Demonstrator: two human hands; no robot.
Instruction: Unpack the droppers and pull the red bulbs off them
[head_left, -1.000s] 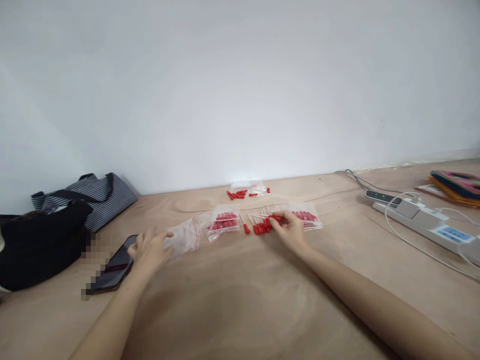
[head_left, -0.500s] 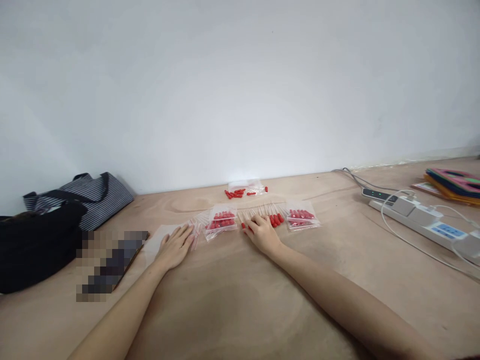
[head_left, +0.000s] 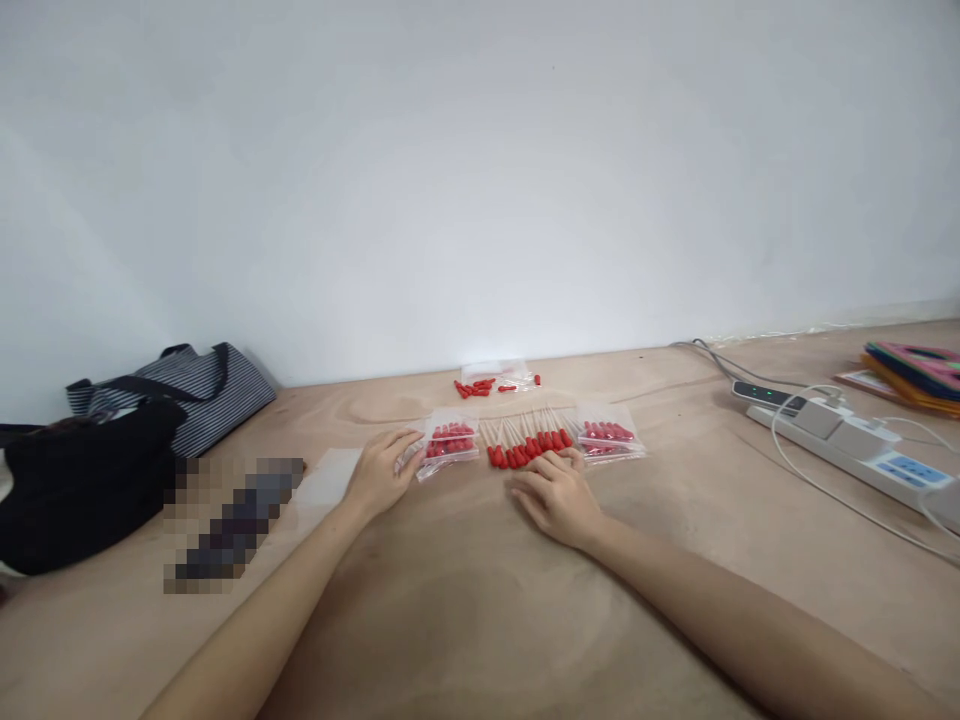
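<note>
My left hand (head_left: 385, 475) is at the left edge of a clear zip bag of red-tipped pieces (head_left: 453, 438), its thumb and fingers apart. Whether the fingertips touch the plastic is hard to tell. My right hand (head_left: 559, 492) rests on the table with loosely spread fingers, just in front of a fanned row of wooden sticks with red ends (head_left: 529, 446). Nothing shows in its grasp. To the right of that row lies another clear bag of red pieces (head_left: 609, 433). Empty clear bags (head_left: 324, 475) lie partly under and beside my left hand.
Loose red pieces (head_left: 474, 387) and a clear bag (head_left: 495, 371) lie near the wall. A white power strip (head_left: 847, 447) with cables is on the right, beside coloured sheets (head_left: 919, 372). A striped bag (head_left: 225, 395) and black cloth (head_left: 97, 490) lie left, near a blurred object (head_left: 244, 520).
My left hand has moved right, from the flat empty bags to the left filled bag. My right hand has drawn back toward me and slightly right, uncovering the red stick ends.
</note>
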